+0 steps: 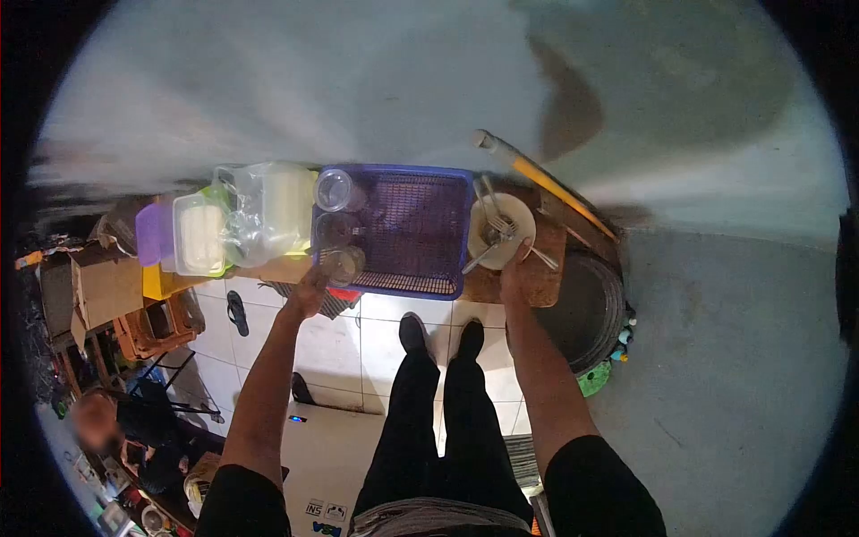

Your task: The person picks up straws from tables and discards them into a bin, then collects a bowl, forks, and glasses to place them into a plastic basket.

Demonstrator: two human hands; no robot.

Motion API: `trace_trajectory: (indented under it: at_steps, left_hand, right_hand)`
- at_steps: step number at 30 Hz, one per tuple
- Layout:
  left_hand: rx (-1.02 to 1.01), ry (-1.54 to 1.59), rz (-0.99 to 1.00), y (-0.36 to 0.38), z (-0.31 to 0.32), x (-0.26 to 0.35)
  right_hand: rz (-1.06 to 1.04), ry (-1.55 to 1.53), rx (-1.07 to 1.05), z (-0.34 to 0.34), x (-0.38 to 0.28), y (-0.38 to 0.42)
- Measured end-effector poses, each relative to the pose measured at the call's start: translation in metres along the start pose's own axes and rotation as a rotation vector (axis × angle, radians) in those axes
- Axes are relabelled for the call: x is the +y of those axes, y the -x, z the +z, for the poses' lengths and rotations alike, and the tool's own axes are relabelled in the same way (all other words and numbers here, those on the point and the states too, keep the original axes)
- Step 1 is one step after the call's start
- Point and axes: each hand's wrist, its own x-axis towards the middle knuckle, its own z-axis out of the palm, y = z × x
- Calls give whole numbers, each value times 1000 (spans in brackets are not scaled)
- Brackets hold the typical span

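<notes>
A blue plastic basket (429,291) sits on a wooden bench, with clear glasses along its left side: one glass (335,191) at the back, another glass (336,230) in the middle and a third glass (346,266) at the front. My left hand (310,294) is closed at this front glass, by the basket's front left corner. Right of the basket is a pale bowl (522,208) with several forks and spoons (501,228) in it. My right hand (516,261) grips the bowl's front rim, beside a spoon handle.
Plastic containers (199,234) and a clear bag (259,206) stand left of the basket. A yellow-handled pole (555,186) leans at the right, above a round dark tray (577,313). A white appliance (331,465) is near my legs. Another person (157,438) sits lower left.
</notes>
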Motion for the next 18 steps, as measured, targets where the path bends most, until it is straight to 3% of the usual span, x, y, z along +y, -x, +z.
trace_trajectory:
  at_steps: [2, 6, 8, 12, 15, 16, 18]
  left_hand:
    - [110, 180, -94, 10, -13, 44]
    - [162, 216, -187, -6, 26, -36]
    - [252, 37, 22, -11, 38, -65]
    - [346, 236, -74, -2, 36, -35]
    - [404, 53, 25, 8, 34, -29]
    - [308, 271, -120, 29, 8, 36]
    - [339, 178, -81, 34, 10, 34]
  right_hand:
    - [91, 44, -75, -5, -31, 7]
    - [169, -60, -240, -6, 14, -32]
    - [176, -109, -193, -8, 0, -25]
    - [162, -272, -265, -17, -38, 11]
    - [206, -274, -276, -27, -26, 13]
    - [214, -308, -380, -31, -4, 5]
    - [209, -332, -494, -45, 2, 14]
